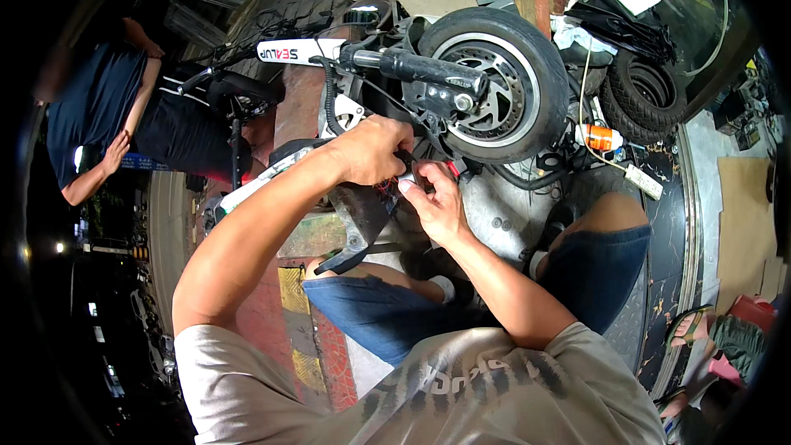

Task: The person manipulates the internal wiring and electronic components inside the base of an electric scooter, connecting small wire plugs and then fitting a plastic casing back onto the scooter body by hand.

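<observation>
The dark panel (361, 213) slants lengthwise, pointing lower left.

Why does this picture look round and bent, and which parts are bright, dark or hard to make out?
Head view: the fisheye blackens the corners and bends edges near the rim; head view: the white stem shines bright, while shadows fall on the grey surface below the wheel; head view: the left background is dark; the thin red wires are too small to separate.
</observation>
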Available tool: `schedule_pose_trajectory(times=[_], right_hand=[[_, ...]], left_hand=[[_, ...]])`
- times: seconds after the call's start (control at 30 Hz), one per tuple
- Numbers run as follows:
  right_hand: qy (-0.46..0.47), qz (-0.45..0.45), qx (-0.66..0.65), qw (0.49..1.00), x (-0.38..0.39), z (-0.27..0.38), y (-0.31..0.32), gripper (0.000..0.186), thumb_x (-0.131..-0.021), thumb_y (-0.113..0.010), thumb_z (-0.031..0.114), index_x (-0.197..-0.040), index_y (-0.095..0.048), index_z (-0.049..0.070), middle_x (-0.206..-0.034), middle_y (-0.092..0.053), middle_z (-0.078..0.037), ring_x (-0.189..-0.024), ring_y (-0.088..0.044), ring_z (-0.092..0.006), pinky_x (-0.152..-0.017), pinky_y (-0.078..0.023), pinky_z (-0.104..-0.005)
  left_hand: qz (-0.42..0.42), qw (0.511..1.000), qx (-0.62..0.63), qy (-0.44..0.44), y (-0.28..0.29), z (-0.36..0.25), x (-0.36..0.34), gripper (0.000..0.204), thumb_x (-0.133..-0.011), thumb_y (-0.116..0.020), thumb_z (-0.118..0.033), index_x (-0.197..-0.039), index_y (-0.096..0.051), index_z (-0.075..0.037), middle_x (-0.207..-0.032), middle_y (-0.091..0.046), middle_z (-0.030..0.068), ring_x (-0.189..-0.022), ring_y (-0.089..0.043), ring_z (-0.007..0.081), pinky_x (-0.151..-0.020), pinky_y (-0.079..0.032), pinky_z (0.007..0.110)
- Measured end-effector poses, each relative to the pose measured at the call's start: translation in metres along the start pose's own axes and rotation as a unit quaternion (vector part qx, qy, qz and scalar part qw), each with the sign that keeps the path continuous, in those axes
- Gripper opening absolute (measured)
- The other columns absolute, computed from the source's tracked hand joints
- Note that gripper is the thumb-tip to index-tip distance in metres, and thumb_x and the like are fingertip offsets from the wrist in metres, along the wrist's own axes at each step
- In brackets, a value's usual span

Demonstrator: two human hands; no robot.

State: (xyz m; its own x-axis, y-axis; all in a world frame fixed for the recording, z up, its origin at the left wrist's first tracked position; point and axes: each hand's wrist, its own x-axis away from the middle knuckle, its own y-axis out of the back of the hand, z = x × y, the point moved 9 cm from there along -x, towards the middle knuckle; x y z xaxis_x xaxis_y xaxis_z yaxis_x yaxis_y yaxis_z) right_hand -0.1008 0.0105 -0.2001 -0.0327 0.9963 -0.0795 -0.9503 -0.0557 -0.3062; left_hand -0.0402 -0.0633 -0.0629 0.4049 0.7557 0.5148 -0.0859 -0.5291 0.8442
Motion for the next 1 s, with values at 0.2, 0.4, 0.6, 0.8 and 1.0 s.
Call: schedule_pose_trajectory(times=[0.2,0.4,0.6,0.8,1.0], right_hand=[[0.015,0.004,0.034,0.999,-0.001,0.007,-0.001,0.034,-0.094,-0.08,0.021,-0.118,-0.068,-0.002,-0.113,-0.063,-0.013,-0.095,-0.063,-0.0232,-0.077,-0.053,-0.0355],[0.003,-0.013,0.081,0.997,-0.007,0.0,0.006,0.038,-0.094,-0.08,0.027,-0.118,-0.07,-0.001,-0.112,-0.063,-0.015,-0.095,-0.063,-0.0275,-0.082,-0.053,-0.0398],[-0.017,-0.034,0.101,0.994,-0.007,-0.006,0.009,0.041,-0.098,-0.077,0.028,-0.128,-0.069,0.001,-0.115,-0.064,-0.016,-0.096,-0.07,-0.0279,-0.085,-0.058,-0.0388],[-0.088,-0.017,-0.049,0.995,-0.006,-0.05,-0.01,0.037,-0.098,-0.076,0.027,-0.126,-0.071,0.003,-0.12,-0.066,-0.018,-0.092,-0.072,-0.0257,-0.084,-0.06,-0.0372],[-0.035,-0.004,0.125,0.992,-0.003,-0.025,-0.005,0.031,-0.095,-0.077,0.026,-0.115,-0.074,0.002,-0.117,-0.066,-0.018,-0.101,-0.07,-0.0258,-0.089,-0.057,-0.0403]], left_hand=[[-0.01,1.0,-0.011,-0.027,-0.003,0.001,0.006,0.035,-0.079,-0.079,-0.015,-0.109,-0.073,0.002,-0.105,-0.075,0.0241,-0.104,-0.072,0.0425,-0.092,-0.057,0.046],[0.01,1.0,-0.015,-0.019,-0.008,0.001,0.001,0.033,-0.08,-0.079,-0.016,-0.11,-0.076,-0.001,-0.103,-0.077,0.0237,-0.102,-0.074,0.04,-0.089,-0.058,0.044],[0.048,0.998,0.029,0.01,-0.015,0.008,-0.001,0.034,-0.084,-0.081,-0.02,-0.114,-0.076,-0.006,-0.103,-0.077,0.0214,-0.103,-0.074,0.0392,-0.09,-0.058,0.044],[0.019,0.999,-0.036,-0.002,-0.015,0.0,0.0,0.034,-0.083,-0.076,-0.012,-0.116,-0.072,-0.004,-0.104,-0.076,0.0224,-0.102,-0.073,0.0402,-0.089,-0.057,0.045],[0.033,0.997,-0.064,-0.041,-0.023,-0.003,0.002,0.032,-0.085,-0.072,-0.011,-0.116,-0.071,-0.004,-0.1,-0.074,0.0217,-0.097,-0.073,0.0399,-0.088,-0.057,0.046]])
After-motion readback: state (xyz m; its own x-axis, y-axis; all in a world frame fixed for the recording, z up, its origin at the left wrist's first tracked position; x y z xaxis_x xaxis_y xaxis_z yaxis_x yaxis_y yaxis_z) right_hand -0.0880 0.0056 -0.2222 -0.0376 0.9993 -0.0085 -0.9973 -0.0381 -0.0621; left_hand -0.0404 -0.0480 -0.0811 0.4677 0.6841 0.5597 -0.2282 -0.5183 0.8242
